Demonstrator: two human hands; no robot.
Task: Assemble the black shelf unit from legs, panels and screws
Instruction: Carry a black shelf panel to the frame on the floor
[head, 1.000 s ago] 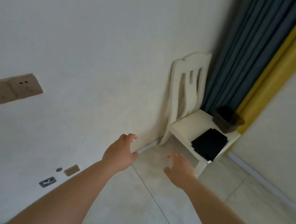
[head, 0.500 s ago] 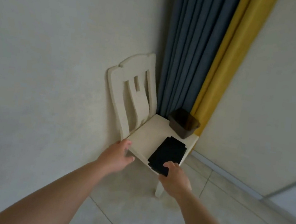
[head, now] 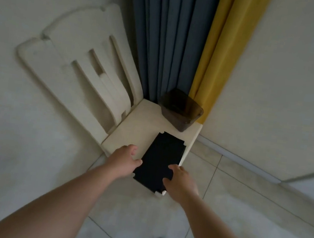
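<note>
Head view looks down on a cream chair (head: 134, 133) standing in a room corner, its slatted back against the wall on the left. On the front right part of the seat lies a stack of black panels (head: 159, 162), flat, with notched corners; its near end juts a little past the front edge of the seat.

Both bare arms reach forward to that near end. The left hand (head: 124, 161) is at the left long edge of the stack, thumb touching the black edge near the near-left corner, while the fingers (head: 133, 148) lie loosely spread over the cream seat just beside the panels. They are relaxed and not closed round anything. The right hand (head: 182, 180) is at the near-right corner: its fingers (head: 171, 167) lie on the top face of the stack, and the thumb sits at the near end. Whether it truly pinches the stack or only rests there cannot be told.

At the back right of the seat, well apart from both hands, stands a dark translucent bin (head: 181, 110). Behind it hang a blue-grey curtain (head: 168, 40) and a yellow curtain (head: 225, 48). Pale floor tiles (head: 231, 198) lie below, with two shoe tips at the bottom edge.
</note>
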